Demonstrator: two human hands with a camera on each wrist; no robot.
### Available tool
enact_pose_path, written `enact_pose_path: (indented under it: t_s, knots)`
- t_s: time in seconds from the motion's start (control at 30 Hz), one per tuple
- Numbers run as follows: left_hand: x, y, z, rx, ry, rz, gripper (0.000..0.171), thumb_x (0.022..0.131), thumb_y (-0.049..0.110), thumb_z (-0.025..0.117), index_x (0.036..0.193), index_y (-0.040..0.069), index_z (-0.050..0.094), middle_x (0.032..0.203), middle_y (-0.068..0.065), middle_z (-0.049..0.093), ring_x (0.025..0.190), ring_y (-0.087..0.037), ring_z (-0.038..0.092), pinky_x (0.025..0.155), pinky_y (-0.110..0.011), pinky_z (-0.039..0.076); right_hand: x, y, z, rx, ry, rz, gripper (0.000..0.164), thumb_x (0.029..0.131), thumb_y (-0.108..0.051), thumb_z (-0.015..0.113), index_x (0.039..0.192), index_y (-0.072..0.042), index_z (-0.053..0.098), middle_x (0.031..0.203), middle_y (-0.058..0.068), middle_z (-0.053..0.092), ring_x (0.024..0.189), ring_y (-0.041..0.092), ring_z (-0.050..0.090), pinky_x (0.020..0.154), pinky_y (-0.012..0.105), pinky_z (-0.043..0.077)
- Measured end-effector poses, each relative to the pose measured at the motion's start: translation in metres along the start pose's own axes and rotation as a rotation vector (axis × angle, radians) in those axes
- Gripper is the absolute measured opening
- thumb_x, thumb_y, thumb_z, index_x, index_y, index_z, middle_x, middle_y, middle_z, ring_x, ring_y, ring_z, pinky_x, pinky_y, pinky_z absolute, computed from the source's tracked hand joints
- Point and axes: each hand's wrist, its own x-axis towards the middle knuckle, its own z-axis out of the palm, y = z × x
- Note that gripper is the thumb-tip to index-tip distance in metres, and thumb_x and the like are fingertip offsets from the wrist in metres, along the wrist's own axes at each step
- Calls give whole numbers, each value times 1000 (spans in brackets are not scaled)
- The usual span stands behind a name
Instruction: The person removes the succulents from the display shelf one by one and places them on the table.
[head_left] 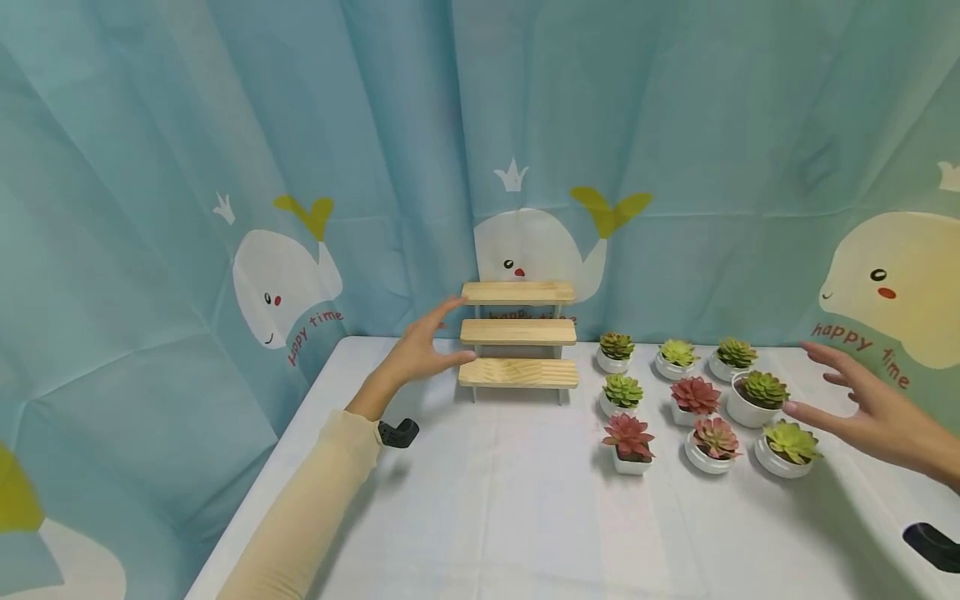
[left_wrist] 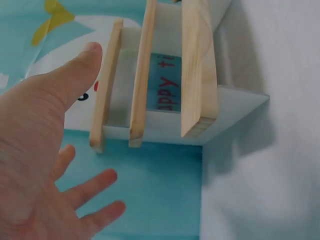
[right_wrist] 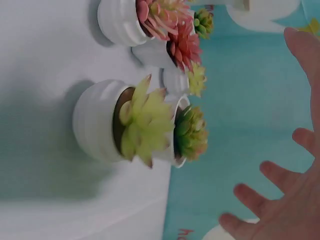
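My left hand (head_left: 422, 348) reaches toward the left end of a three-tier wooden shelf (head_left: 517, 332), thumb and fingers spread, holding nothing. In the left wrist view the shelf's wooden boards (left_wrist: 199, 75) stand just beyond the thumb, with a gap visible there. On the right, my right hand (head_left: 862, 408) hovers beside the potted succulents with its fingers spread. Nearest to it are a green succulent in a round white pot (head_left: 763, 392) and a light-green succulent (head_left: 789, 443). The right wrist view shows that light-green succulent (right_wrist: 145, 122) apart from the fingers.
Several other small potted succulents stand right of the shelf, among them a red one in a square pot (head_left: 628, 442) and a pink one (head_left: 715, 442). A white cloth covers the table (head_left: 525, 517). Behind hangs a blue curtain (head_left: 405, 125) with whale prints.
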Motion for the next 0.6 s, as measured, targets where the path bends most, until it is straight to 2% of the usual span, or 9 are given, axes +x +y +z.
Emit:
enact_pose_path:
  t_s: [0.17,0.2,0.23,0.33,0.47,0.6]
  knots:
    - [-4,11,-4,154,-9,2,88,92,51,75,164,32,28,171,-9,16,151,-43,28,113,-73,34,8,-17,4,-144,45,-108,103,87,-32,83,165,-7,19,159,38,24,135,68,26,97,88,22]
    - [-5,13,-4,192,-2,6,87,91,54,74,163,33,29,172,-9,15,150,-44,30,110,-73,37,10,-21,5,-174,53,-128,104,86,-34,84,165,-9,20,160,38,22,138,67,24,102,88,18]
    - [-6,15,-4,229,8,13,87,91,56,73,163,34,29,172,-10,15,148,-46,31,108,-74,39,13,-25,6,-211,62,-145,105,85,-37,84,165,-10,21,160,37,22,138,66,24,102,88,18]
    - [-7,21,-1,356,38,39,86,91,61,70,163,35,30,172,-11,12,147,-49,32,109,-73,38,20,-36,9,-287,71,-187,105,84,-43,82,165,-14,22,164,33,17,141,66,20,106,87,13]
    - [-8,30,5,484,54,29,88,91,68,65,164,39,26,173,-9,7,153,-47,19,119,-72,22,32,-52,17,-371,62,-206,104,85,-51,79,166,-21,20,168,26,15,143,67,16,106,88,8]
    - [-5,35,12,556,50,-3,88,90,75,58,164,45,19,174,-5,1,156,-45,3,122,-73,7,44,-66,32,-431,48,-205,105,84,-61,76,166,-26,21,169,23,16,143,68,14,106,89,2]
